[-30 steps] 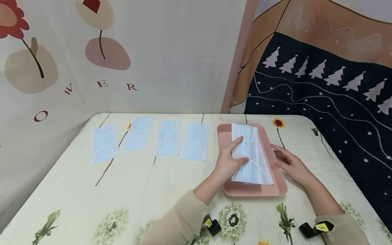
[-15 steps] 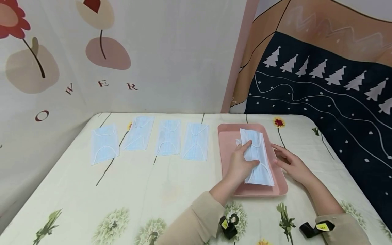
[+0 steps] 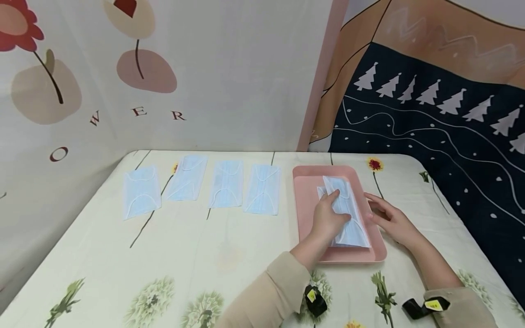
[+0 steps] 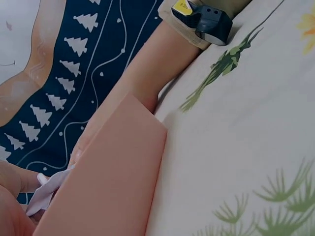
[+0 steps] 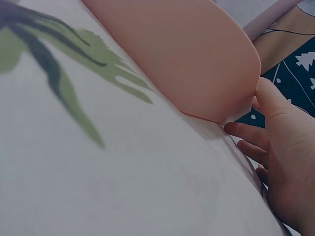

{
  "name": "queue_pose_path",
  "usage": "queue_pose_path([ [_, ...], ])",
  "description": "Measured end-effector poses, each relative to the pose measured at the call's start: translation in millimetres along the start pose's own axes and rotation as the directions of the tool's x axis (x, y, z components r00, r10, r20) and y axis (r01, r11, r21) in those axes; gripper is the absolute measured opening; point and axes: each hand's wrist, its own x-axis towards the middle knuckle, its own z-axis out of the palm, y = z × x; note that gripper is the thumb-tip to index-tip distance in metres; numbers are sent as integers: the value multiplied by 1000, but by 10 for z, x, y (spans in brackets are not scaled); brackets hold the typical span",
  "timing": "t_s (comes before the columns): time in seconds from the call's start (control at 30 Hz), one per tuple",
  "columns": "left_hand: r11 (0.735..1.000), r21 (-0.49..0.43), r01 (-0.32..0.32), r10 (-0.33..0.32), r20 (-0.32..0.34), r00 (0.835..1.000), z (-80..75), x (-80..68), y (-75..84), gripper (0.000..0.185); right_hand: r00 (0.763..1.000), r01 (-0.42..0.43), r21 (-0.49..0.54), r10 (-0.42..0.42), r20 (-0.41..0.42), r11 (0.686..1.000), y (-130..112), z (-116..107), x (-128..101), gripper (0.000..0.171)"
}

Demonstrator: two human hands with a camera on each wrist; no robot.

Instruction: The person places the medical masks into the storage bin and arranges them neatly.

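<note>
At the bottom of the frame, nearest us, we see two beige sleeves (image 3: 266, 287), each with a black wrist device (image 3: 426, 307) bearing a yellow label. Past them, right of centre, we find the left hand (image 3: 329, 219) pinching a pale blue mask (image 3: 345, 200) between thumb and fingers. That mask lies slantwise over the right part of a pink tray (image 3: 304, 200), and we make out the edge of another mask (image 3: 321, 192) just left of it. Farther right, we see the right hand (image 3: 395, 224) loosely spread, its fingers gently bent, touching the tray's right side.

Toward the upper left of the worktop (image 3: 176, 255), which is covered in a flower-printed cloth, we count four more masks (image 3: 227, 184) in a row, ear loops showing, well apart from the tray. Behind, we see a pale flower-printed hanging (image 3: 229, 77) at upper left and a dark tree-patterned fabric (image 3: 430, 123) at upper right.
</note>
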Motion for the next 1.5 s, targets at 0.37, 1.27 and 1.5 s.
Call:
queue_pose_path([
  [0.37,994,105,16,-22,53,998,37,51,-88,73,1000,9,-15,-9,3,1000,3,3,-4,56],
  [1.27,716,684,-136,55,139,989,-54,50,-164,64,998,-61,-58,60,-9,996,-35,10,-19,57],
  [1.5,667,733,-132,19,160,987,-122,50,-164,66,998,-69,-64,69,-7,996,-27,9,-19,56],
])
